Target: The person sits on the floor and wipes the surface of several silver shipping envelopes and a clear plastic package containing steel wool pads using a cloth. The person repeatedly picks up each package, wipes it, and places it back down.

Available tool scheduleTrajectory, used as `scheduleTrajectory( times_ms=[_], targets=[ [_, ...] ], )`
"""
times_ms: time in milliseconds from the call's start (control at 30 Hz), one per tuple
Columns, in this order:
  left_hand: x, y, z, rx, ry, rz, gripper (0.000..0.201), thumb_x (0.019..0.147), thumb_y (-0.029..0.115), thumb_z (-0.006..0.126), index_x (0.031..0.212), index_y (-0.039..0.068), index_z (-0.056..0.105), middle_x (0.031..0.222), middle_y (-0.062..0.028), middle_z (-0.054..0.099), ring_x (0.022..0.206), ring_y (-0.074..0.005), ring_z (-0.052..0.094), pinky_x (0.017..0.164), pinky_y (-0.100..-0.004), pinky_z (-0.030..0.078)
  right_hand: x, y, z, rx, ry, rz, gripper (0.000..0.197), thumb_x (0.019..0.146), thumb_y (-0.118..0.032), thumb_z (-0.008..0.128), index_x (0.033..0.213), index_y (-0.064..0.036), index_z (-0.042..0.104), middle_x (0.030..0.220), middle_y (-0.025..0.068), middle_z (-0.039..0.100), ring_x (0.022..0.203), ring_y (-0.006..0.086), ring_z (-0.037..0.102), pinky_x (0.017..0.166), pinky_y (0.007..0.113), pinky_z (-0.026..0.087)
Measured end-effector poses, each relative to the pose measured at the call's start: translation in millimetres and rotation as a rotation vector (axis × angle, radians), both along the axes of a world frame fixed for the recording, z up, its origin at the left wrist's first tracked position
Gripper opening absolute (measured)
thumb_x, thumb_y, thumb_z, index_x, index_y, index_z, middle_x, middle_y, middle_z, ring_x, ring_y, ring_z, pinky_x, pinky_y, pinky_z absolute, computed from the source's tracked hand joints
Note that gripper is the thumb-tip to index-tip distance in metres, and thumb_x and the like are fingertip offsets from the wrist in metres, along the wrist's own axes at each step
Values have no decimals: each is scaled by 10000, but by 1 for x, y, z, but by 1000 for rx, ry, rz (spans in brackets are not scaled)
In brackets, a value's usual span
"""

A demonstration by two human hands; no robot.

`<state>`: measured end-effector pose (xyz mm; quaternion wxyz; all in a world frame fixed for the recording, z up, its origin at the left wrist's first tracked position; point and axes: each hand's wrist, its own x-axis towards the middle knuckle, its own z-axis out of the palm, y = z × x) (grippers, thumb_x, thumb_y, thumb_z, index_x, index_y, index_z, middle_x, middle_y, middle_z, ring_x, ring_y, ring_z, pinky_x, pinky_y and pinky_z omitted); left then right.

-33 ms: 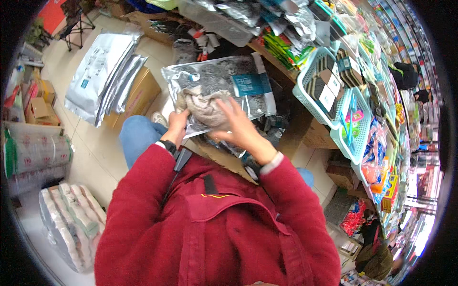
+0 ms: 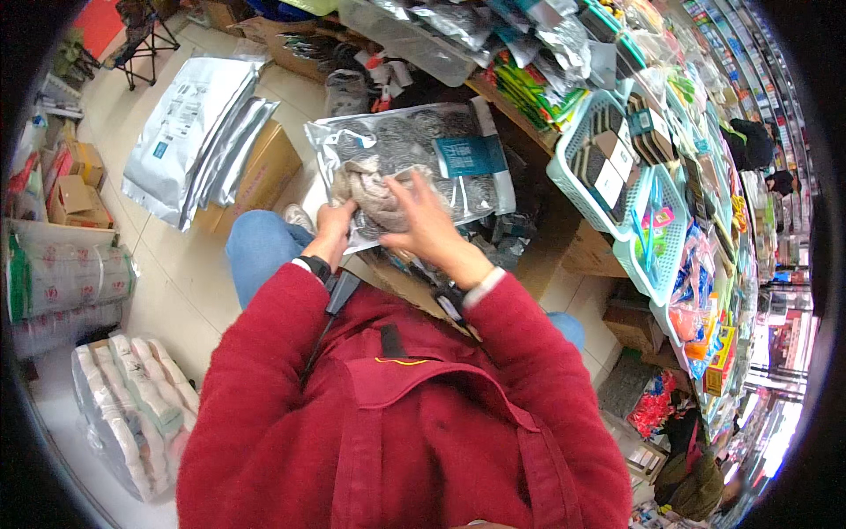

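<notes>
A clear plastic bag (image 2: 480, 194) with a teal label, filled with dark grey wiry-looking coils, lies tilted in front of me. On its near part rests a crumpled beige-grey cloth (image 2: 383, 201). My left hand (image 2: 333, 231) is closed at the cloth's left edge, by the bag's near left corner; its fingertips are partly hidden. Over the cloth's right side my right hand (image 2: 432, 231) has its fingers spread, with the fingertips at or just above the fabric. Beneath the bag shows the flap of an open cardboard box (image 2: 414, 291).
Large silver packets (image 2: 189, 132) lean against a cardboard box (image 2: 264, 167) at the left. Light-blue baskets (image 2: 639, 264) of goods line the right. Wrapped white rolls (image 2: 132, 414) stand at the lower left. A folding chair (image 2: 145, 48) is at the far left.
My right hand has shifted slightly left and its fingers are a little closer to the cloth. The left hand keeps its place at the cloth's edge. The whole view has moved slightly.
</notes>
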<state>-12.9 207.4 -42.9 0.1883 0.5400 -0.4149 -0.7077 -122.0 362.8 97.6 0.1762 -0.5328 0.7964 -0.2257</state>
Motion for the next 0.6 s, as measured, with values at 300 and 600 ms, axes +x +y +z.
scheduleTrajectory(
  times_ms=[300, 600],
  targets=[
    [38, -36, 58, 210, 189, -508, 257, 851, 237, 605, 1043, 68, 589, 932, -79, 600, 869, -203, 602, 725, -448, 495, 21, -52, -73, -32, 192, -197, 645, 721, -343, 772, 1308, -291, 512, 1435, 168, 370, 1293, 432, 364, 998, 635, 313],
    [-12, -116, 44, -683, -537, -833, 359, 776, 287, 683, 924, -38, 641, 868, -239, 673, 850, -358, 675, 789, -424, 509, 3, -64, -87, -207, 289, -32, 516, 608, -197, 787, 1094, -223, 615, 1271, 77, 528, 1199, 342, 468, 964, 512, 358]
  ],
)
